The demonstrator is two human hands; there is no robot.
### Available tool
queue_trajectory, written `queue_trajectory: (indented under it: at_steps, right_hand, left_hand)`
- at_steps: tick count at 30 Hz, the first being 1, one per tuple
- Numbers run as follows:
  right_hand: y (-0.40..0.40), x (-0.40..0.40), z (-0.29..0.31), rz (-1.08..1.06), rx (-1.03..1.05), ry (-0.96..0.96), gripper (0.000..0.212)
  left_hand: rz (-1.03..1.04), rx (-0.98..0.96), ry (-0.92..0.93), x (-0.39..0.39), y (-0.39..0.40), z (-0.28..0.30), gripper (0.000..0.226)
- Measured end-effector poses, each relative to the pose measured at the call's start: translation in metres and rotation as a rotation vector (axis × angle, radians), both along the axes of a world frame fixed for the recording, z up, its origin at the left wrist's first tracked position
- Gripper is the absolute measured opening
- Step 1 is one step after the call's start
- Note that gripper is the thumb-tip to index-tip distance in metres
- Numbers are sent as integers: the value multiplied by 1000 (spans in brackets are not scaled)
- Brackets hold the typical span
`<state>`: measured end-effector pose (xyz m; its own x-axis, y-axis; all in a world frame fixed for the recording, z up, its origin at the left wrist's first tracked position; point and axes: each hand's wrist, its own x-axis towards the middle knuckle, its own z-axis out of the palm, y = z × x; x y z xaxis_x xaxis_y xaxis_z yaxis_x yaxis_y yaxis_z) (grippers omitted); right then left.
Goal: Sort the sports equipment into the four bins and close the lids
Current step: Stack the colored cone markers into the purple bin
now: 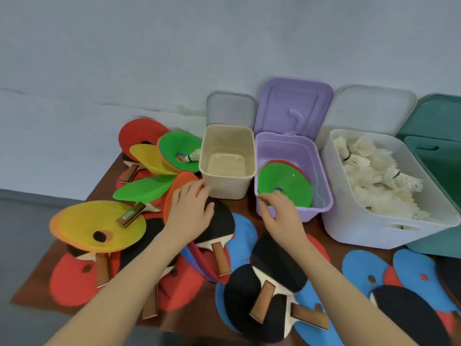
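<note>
Four open bins line the back of the table: an empty beige bin (227,188), a purple bin (321,203) with a green disc cone (287,188) on a stack inside, a white bin (349,221) full of shuttlecocks (381,178), and a green bin (439,158) at the right edge. My left hand (189,211) rests with fingers spread on an orange disc cone (179,186) and a black paddle (219,226). My right hand (279,213) hovers at the purple bin's front rim, fingers loosely curled, holding nothing I can see.
Colored disc cones and black paddles with wooden handles lie piled across the brown table (82,206). One shuttlecock (193,156) sits in a green cone (179,151) behind the beige bin. Lids stand upright behind the bins against the wall. The table's left edge drops to the floor.
</note>
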<state>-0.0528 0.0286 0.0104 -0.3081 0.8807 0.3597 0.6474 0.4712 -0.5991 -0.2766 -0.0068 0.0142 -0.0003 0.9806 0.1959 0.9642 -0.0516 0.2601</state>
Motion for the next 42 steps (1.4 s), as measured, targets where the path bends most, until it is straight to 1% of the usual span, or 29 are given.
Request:
queue_trajectory:
  at_steps: [2, 4, 6, 10, 11, 12, 13, 15, 16, 18, 21, 23, 25, 27, 28, 30, 31, 32, 34, 36, 38, 40, 42]
  right_hand:
    - [-16, -22, -12, 23, -77, 11, 42]
    - [-30, -41, -24, 80, -131, -24, 43]
    - [-41, -57, -35, 132, -183, -50, 45]
    - [-61, -81, -47, 220, -300, -125, 63]
    - [-66, -85, -50, 247, -303, -158, 63]
    - [-71, -89, -53, 272, -288, -200, 58]
    - [-76, -92, -57, 282, -254, -233, 49]
    - [-82, -98, -64, 228, -160, -185, 27]
    - [-83, -101, -67, 181, -142, -146, 21]
    - [-83, -105, -70, 114, -232, -87, 18]
    - [-86, -102, -78, 165, -354, 17, 18]
    - [-93, -100, -78, 232, -410, 0, 19]
    - [-101, -96, -80, 253, -454, -8, 22]
    - [-106, -90, -82, 190, -432, 21, 28]
    - [-107, -87, -84, 131, -402, 12, 31]
    - [-105, -80, -88, 0, -329, -45, 33]
    - [-102, -77, -89, -56, -306, -79, 33]
    - [-99, -75, -89, -105, -306, -116, 33]
    - [-95, -74, -87, -171, -377, -192, 38]
    - [-92, -77, -87, -176, -460, -285, 48]
    - [-90, -80, -91, -157, -489, -385, 52]
    - [-86, -81, -96, -170, -503, -386, 47]
    - [-84, -77, -101, -164, -470, -315, 40]
  left_hand:
    - [37, -10, 1, -23, -14, -13, 45]
    - [61, -64, -3, -41, -28, -24, 48]
    - [74, -116, -8, -51, -41, -36, 55]
    - [77, -235, -50, -50, -63, -55, 72]
    - [72, -242, -83, -48, -67, -59, 74]
    - [68, -244, -124, -48, -71, -62, 71]
    - [66, -247, -159, -48, -73, -64, 65]
    - [79, -241, -182, -50, -78, -65, 57]
    - [95, -236, -177, -52, -79, -67, 54]
    - [135, -223, -167, -55, -80, -68, 47]
    - [200, -162, -221, -53, -80, -67, 41]
    - [241, -160, -246, -48, -80, -65, 41]
    - [291, -169, -312, -43, -81, -64, 46]
    - [347, -196, -400, -43, -81, -65, 52]
    - [360, -207, -419, -44, -80, -65, 48]
    - [337, -197, -405, -47, -83, -64, 30]
    - [324, -172, -386, -49, -84, -63, 25]
    - [318, -139, -362, -50, -85, -62, 25]
    - [328, -77, -332, -55, -86, -61, 28]
    - [352, -36, -340, -60, -88, -60, 34]
    - [345, -13, -355, -62, -92, -58, 38]
    - [327, 14, -371, -60, -97, -56, 39]
    - [326, 40, -392, -56, -101, -55, 39]
